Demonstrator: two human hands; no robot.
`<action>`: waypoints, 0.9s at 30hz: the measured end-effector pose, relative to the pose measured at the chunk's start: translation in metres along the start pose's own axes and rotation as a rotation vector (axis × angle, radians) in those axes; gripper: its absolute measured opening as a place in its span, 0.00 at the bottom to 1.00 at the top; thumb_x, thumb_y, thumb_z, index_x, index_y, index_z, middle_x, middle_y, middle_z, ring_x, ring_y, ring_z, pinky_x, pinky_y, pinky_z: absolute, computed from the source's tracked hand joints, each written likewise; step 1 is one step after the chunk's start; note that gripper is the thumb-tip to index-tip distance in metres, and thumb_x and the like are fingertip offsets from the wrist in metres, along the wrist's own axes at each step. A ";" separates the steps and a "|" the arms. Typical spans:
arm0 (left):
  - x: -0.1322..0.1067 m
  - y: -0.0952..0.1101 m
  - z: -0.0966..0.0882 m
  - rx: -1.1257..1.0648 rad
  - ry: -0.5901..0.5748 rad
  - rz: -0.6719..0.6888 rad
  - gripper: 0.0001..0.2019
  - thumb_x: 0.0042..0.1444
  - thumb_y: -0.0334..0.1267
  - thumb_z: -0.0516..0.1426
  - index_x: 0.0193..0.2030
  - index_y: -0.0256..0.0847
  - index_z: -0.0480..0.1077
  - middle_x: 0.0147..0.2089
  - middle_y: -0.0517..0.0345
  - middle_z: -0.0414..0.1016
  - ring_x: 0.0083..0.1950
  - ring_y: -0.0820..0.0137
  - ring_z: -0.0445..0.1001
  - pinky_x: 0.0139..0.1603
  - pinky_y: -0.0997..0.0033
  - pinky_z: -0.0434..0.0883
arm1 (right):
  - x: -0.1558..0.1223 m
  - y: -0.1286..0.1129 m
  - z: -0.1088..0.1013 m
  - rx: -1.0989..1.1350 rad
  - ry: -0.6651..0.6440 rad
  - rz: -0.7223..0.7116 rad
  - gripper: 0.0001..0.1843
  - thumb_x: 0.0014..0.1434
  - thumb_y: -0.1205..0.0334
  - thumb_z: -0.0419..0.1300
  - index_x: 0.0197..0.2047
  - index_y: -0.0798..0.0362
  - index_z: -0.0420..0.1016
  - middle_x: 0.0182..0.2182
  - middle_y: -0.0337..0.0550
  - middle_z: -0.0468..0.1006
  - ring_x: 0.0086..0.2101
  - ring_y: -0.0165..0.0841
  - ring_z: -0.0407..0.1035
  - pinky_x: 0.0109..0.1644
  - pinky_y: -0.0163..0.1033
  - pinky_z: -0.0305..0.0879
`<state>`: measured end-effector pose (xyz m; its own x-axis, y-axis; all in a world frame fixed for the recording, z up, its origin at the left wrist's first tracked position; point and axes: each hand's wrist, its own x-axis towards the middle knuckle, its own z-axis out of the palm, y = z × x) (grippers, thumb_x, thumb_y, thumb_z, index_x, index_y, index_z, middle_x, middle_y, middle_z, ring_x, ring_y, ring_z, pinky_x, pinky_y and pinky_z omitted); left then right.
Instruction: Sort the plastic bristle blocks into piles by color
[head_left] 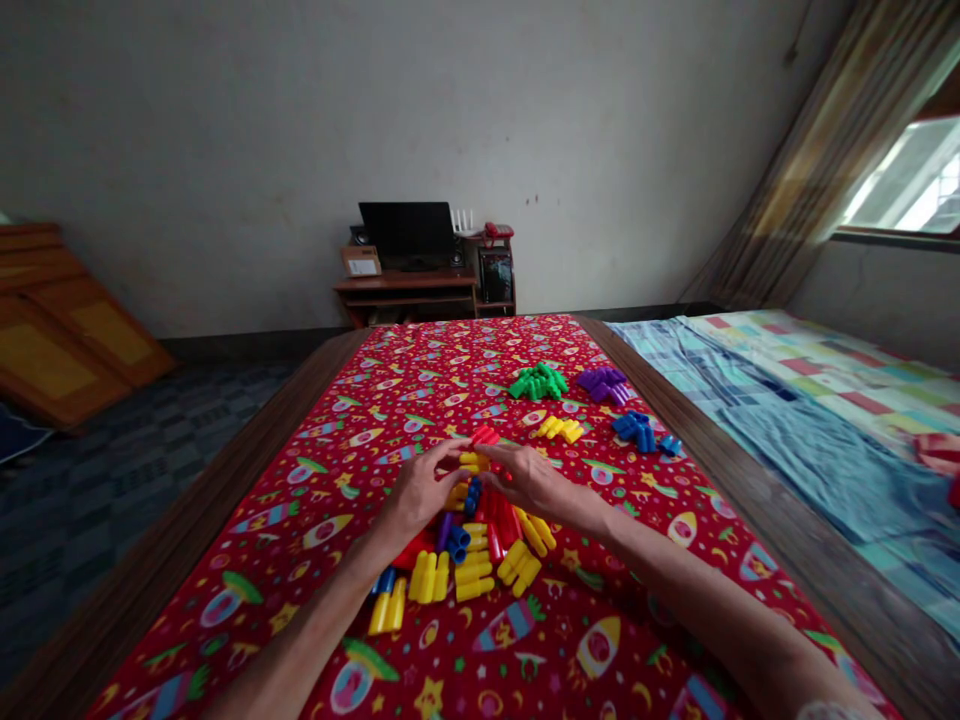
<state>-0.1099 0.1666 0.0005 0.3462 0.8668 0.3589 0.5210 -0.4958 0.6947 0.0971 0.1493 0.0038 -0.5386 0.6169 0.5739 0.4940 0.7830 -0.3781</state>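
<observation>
My left hand [427, 492] and my right hand [531, 474] meet above a mixed heap of plastic building blocks. Between their fingertips is a yellow block [472, 462], with the fingers of both hands closed round it. A red block [485, 436] shows just beyond the fingertips; whether it joins the yellow one I cannot tell. Under and in front of my hands lie several yellow blocks [474, 576], red blocks [504, 522], blue blocks [458, 543] and a purple block [445, 530]. My right fingers hide part of the heap.
Sorted piles of green blocks [538, 381], purple blocks [604, 385], yellow blocks [560, 429] and blue blocks [637, 431] lie farther right. A red patterned cloth [420, 370] covers the wooden table [795, 530]. A bed [795, 400] stands right; a desk [405, 284] with a monitor stands behind.
</observation>
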 end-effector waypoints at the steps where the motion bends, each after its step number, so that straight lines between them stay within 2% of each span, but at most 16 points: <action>1: -0.001 0.005 0.001 -0.037 0.016 -0.009 0.18 0.56 0.45 0.57 0.51 0.42 0.71 0.44 0.52 0.80 0.42 0.63 0.80 0.46 0.64 0.76 | 0.000 -0.002 0.001 0.009 -0.013 0.024 0.18 0.65 0.62 0.54 0.55 0.60 0.68 0.32 0.48 0.78 0.29 0.30 0.68 0.34 0.33 0.60; 5: -0.003 0.015 -0.001 -0.105 0.016 0.015 0.18 0.58 0.46 0.56 0.53 0.42 0.68 0.48 0.52 0.79 0.46 0.64 0.79 0.46 0.65 0.77 | 0.005 0.007 -0.012 -0.006 -0.032 0.199 0.16 0.63 0.58 0.56 0.49 0.59 0.75 0.26 0.42 0.76 0.24 0.27 0.65 0.30 0.32 0.55; 9: -0.006 0.004 0.000 0.092 -0.092 0.093 0.17 0.59 0.45 0.56 0.53 0.41 0.70 0.53 0.48 0.77 0.54 0.60 0.75 0.56 0.60 0.72 | 0.007 0.036 -0.046 -0.120 -0.008 0.427 0.15 0.62 0.58 0.55 0.41 0.59 0.78 0.24 0.41 0.75 0.25 0.27 0.64 0.29 0.31 0.53; 12: -0.013 -0.006 0.005 0.256 -0.240 0.116 0.20 0.56 0.43 0.60 0.54 0.42 0.71 0.56 0.47 0.75 0.59 0.57 0.72 0.60 0.56 0.68 | 0.001 0.056 -0.072 -0.112 -0.199 0.502 0.12 0.59 0.62 0.56 0.35 0.59 0.80 0.24 0.41 0.75 0.25 0.27 0.63 0.29 0.31 0.52; 15: -0.018 -0.007 0.008 0.328 -0.311 0.077 0.25 0.54 0.39 0.61 0.60 0.44 0.67 0.59 0.49 0.73 0.60 0.58 0.71 0.61 0.57 0.68 | -0.006 0.063 -0.087 -0.075 -0.368 0.537 0.11 0.54 0.68 0.57 0.38 0.58 0.80 0.27 0.41 0.77 0.26 0.27 0.66 0.29 0.31 0.54; 18: -0.016 -0.005 0.008 0.330 -0.292 0.041 0.27 0.54 0.37 0.60 0.62 0.44 0.65 0.60 0.49 0.73 0.60 0.58 0.71 0.60 0.58 0.68 | -0.008 0.060 -0.089 -0.254 -0.358 0.601 0.13 0.53 0.73 0.55 0.38 0.59 0.80 0.28 0.45 0.79 0.28 0.29 0.68 0.31 0.31 0.54; 22: -0.011 -0.007 0.003 0.295 -0.205 -0.018 0.27 0.54 0.33 0.56 0.62 0.44 0.65 0.62 0.52 0.71 0.60 0.60 0.72 0.60 0.61 0.68 | -0.003 0.051 -0.085 -0.535 -0.304 0.698 0.14 0.58 0.69 0.52 0.39 0.57 0.80 0.32 0.50 0.80 0.30 0.32 0.70 0.29 0.34 0.49; 24: -0.010 -0.008 -0.004 0.288 -0.208 -0.055 0.27 0.53 0.33 0.57 0.61 0.45 0.66 0.61 0.54 0.72 0.59 0.61 0.72 0.61 0.62 0.68 | 0.001 0.045 -0.083 -0.574 -0.273 0.671 0.13 0.60 0.68 0.52 0.40 0.55 0.79 0.32 0.50 0.80 0.30 0.32 0.70 0.28 0.35 0.47; 27: -0.012 -0.007 -0.018 0.274 -0.294 -0.113 0.30 0.49 0.35 0.60 0.62 0.47 0.66 0.61 0.56 0.72 0.60 0.60 0.72 0.61 0.63 0.67 | 0.004 0.032 -0.076 -0.522 -0.246 0.521 0.12 0.62 0.67 0.52 0.38 0.56 0.77 0.28 0.47 0.78 0.26 0.29 0.66 0.28 0.35 0.45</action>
<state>-0.1315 0.1609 0.0025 0.4626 0.8838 0.0694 0.7428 -0.4292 0.5138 0.1620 0.1706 0.0493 -0.2544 0.9429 0.2150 0.9496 0.2856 -0.1291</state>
